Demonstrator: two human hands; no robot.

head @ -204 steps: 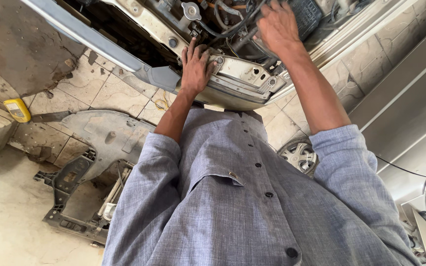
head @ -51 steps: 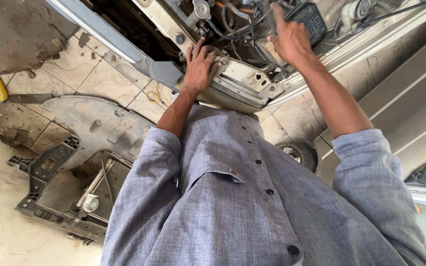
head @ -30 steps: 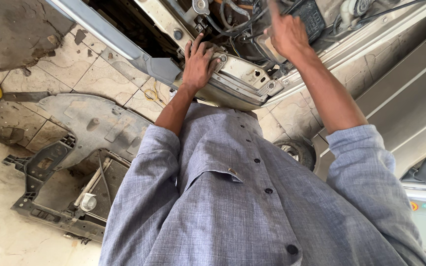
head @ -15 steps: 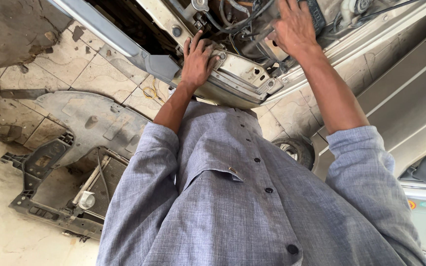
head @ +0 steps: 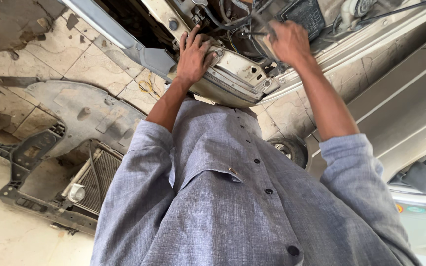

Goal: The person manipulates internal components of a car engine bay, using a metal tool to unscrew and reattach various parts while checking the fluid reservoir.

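Since half a second ago my right hand (head: pixel 288 42) has slid down and closed over the black cables (head: pixel 232 22) in the engine bay, where before it was raised with fingers spread higher up near the black fuse box (head: pixel 305 15). My left hand (head: pixel 194 56) has hardly shifted.

That left hand lies flat, fingers spread, palm pressed on the top edge of the headlight unit (head: pixel 232 79), which sits at the front corner of the car, its pale housing and curved lens directly ahead of my chest. My right hand is curled, fingers bent down among the cables just beside the fuse box; I cannot tell exactly which cable it grips, since my knuckles hide the fingertips.

Below and to my left, on the tiled floor (head: pixel 99 69), lies a grey plastic underbody panel (head: pixel 82 111), and nearer me a black radiator frame (head: pixel 35 162) with a finned radiator (head: pixel 99 180) set in it. A small coil of yellow wire (head: pixel 146 86) rests on the tiles near my left forearm. A tyre (head: pixel 289 148) shows past my right elbow.
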